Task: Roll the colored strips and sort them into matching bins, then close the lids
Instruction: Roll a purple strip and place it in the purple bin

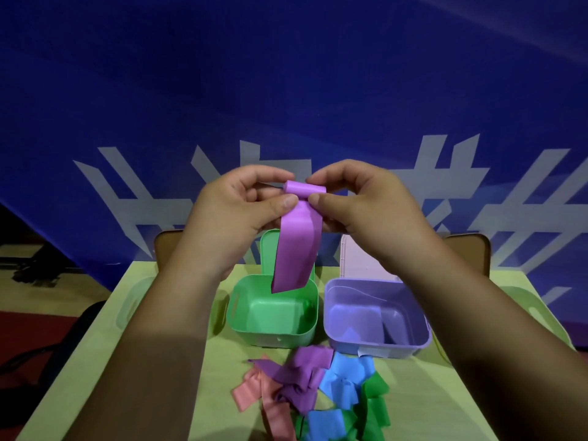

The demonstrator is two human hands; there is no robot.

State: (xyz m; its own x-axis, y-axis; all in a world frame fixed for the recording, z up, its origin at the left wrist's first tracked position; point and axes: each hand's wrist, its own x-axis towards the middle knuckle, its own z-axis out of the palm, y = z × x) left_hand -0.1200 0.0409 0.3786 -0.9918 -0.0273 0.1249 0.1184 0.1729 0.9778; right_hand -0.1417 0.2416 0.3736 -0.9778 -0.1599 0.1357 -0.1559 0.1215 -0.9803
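**Rolling 1 purple strip above 2 open bins**

The left hand (235,202) pinches the long purple flexible strip (296,249) just under its rolled top, so the tail hangs free over the square green plastic bin (270,338). The right hand (359,202) has its grip closed on the roll's end, probably to wind it tighter. The square lilac plastic bin (378,350) waits open, likely the destination. Other mixed strips (318,393) lie on the yellow-green desk (222,377).

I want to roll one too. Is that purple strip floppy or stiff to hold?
Probably floppy: the purple strip hangs limp and curved. Likely light: the left hand and right hand hold it by just a pinch. Its rolled top may unroll if released.
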